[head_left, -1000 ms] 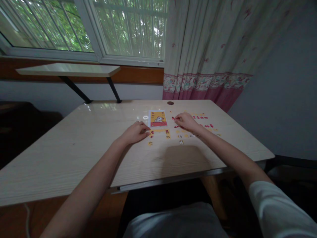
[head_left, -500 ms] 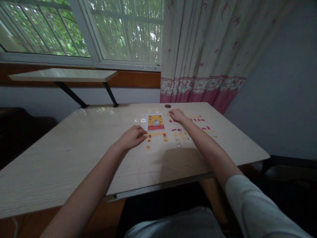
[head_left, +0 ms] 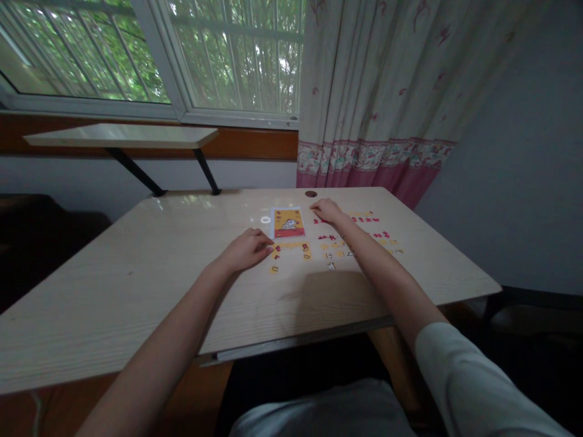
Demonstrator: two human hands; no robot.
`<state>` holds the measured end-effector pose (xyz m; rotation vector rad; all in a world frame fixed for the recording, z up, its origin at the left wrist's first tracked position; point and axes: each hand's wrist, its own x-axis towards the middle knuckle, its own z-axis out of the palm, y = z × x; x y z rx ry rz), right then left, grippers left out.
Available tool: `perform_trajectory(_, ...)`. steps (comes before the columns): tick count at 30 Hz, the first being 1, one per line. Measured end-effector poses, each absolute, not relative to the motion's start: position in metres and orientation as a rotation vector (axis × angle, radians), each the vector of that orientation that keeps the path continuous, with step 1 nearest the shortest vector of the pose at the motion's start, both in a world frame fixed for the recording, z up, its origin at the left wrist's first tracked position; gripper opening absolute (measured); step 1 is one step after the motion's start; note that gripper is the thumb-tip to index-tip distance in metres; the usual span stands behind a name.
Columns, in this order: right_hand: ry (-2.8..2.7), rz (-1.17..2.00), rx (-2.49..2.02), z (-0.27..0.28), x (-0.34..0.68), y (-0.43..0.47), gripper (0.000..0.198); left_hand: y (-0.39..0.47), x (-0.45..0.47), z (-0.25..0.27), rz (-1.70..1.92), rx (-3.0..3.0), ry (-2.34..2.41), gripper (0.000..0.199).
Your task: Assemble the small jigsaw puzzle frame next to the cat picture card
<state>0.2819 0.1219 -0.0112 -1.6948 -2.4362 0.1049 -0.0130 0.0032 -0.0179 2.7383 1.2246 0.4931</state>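
My left hand rests on the desk, its fingers bent and its thumb a little apart from the index finger. Its fingertips touch the left edge of a partly joined jigsaw puzzle, a yellow strip with red corner pictures. Farther right, my right hand has thumb and fingers pinched together low over the desk; a small puzzle piece at the fingertips is mostly hidden. Between the hands lies a reference picture of a white animal on yellow and red.
Loose red pieces lie in rows under and beyond my right forearm. Yellow and white pieces are spread nearer me. A cable hole is at the desk's back edge. A raised shelf stands at the back left, and a curtain hangs behind.
The small yellow piece that showed beside my right fingertips is now hidden at them. My left hand stays at the puzzle's left edge. The view has shifted slightly.
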Motion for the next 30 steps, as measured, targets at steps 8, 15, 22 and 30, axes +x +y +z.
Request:
perform_trajectory(8,-2.354,0.068,-1.689,-0.015,0.287,0.126,0.026,0.003,-0.013,-0.019,0.497,2.747,1.233,0.029)
perform_trajectory(15,-2.333,0.149,-1.661,-0.023,0.295,0.137,0.024,0.002,-0.011,-0.016,0.48,2.741,1.24,0.031)
perform_trajectory(22,-2.336,0.231,-1.626,-0.02,0.301,0.137,0.022,0.001,-0.011,-0.015,0.491,2.74,1.24,0.032)
perform_trajectory(30,-2.256,0.377,-1.622,-0.018,0.305,0.139,0.015,0.002,-0.012,-0.018,0.522,2.733,1.224,0.029)
